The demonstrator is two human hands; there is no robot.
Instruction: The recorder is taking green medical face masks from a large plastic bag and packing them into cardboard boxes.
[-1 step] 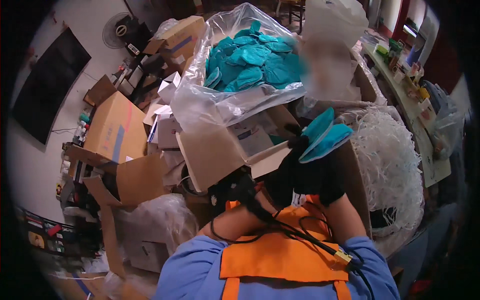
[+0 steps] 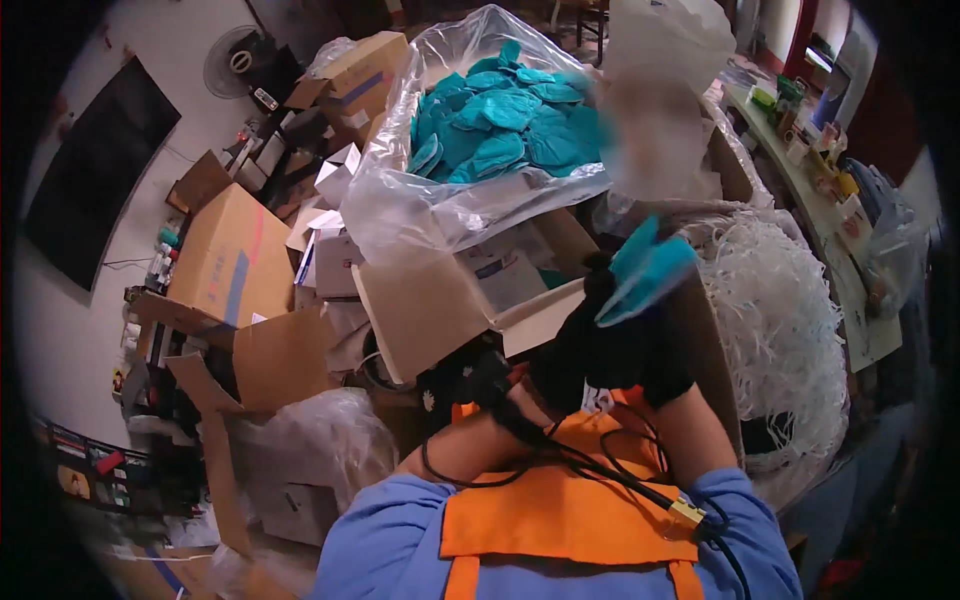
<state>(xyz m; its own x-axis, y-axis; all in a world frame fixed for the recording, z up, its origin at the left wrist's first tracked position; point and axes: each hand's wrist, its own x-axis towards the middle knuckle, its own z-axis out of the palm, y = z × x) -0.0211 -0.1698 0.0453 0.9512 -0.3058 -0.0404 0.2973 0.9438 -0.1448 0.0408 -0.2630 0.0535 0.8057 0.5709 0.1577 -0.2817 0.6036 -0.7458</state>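
Observation:
A teal padded fabric piece [image 2: 640, 275] with two flaps stands up in front of my body, blurred by motion. My left hand [image 2: 570, 350], in a black glove, is closed at its left side and lower edge. My right hand [image 2: 655, 355], gloved in black too, is closed at its base. The dark gloves overlap, so single fingers are hard to make out. Just beyond the hands is an open cardboard box [image 2: 420, 315] holding a grey-white flat box [image 2: 508, 280]. Farther off, many similar teal pieces [image 2: 500, 110] lie heaped in a box lined with clear plastic [image 2: 410, 205].
A mass of shredded white strips [image 2: 775, 330] is to my right. To the left are a taped cardboard box [image 2: 230, 260] and an open box with plastic wrap [image 2: 335, 430]. A cluttered table [image 2: 850, 270] runs along the right. Black cables [image 2: 600, 465] cross my orange apron [image 2: 560, 520].
The teal piece has tilted and shifted slightly to the left, and its flaps have drawn closer together. My gloved hands have moved only a little.

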